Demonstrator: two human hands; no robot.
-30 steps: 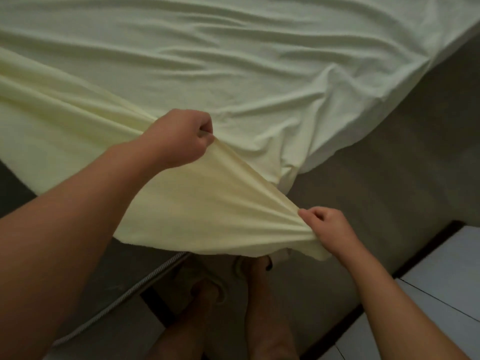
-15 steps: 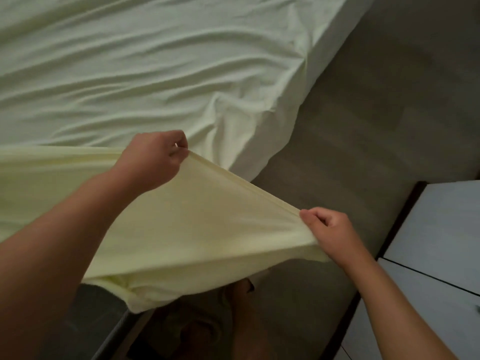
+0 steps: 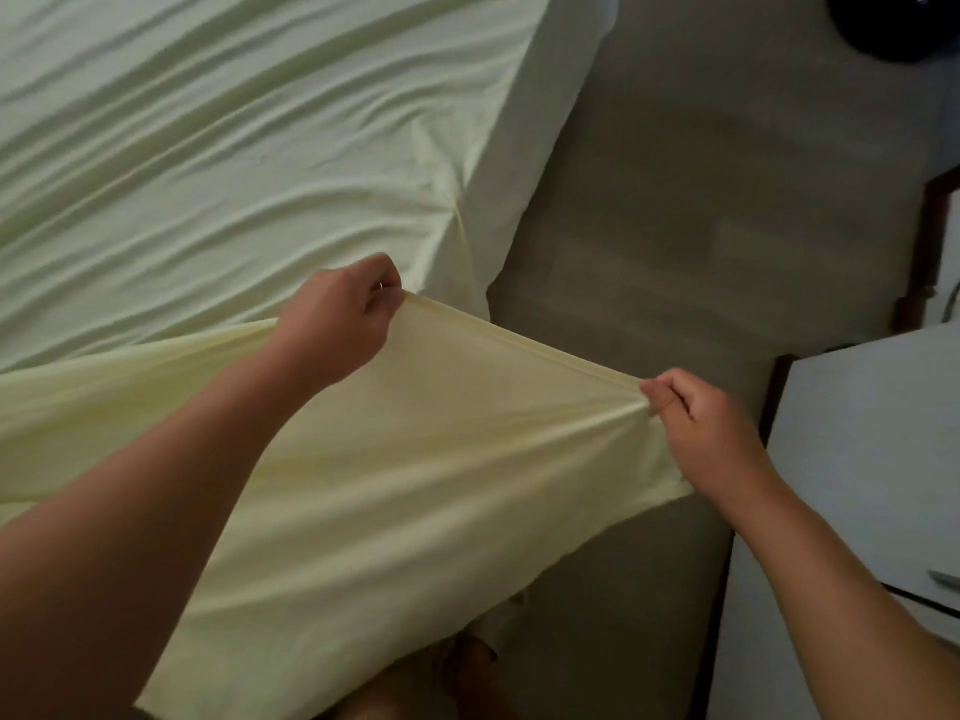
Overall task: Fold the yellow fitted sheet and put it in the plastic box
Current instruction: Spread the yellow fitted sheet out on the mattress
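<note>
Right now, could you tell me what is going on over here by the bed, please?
A person is standing at the corner of the bed, holding the yellow fitted sheet up with both hands. The left hand pinches its edge, the right hand pinches the same edge further along, and the cloth is stretched taut between them. The sheet is not folded small yet, and no plastic box is in view.

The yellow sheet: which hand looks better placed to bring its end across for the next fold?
Probably the right hand: it pinches the free end of the yellow sheet over the floor, while the left hand holds the hem by the bed as anchor.
</note>
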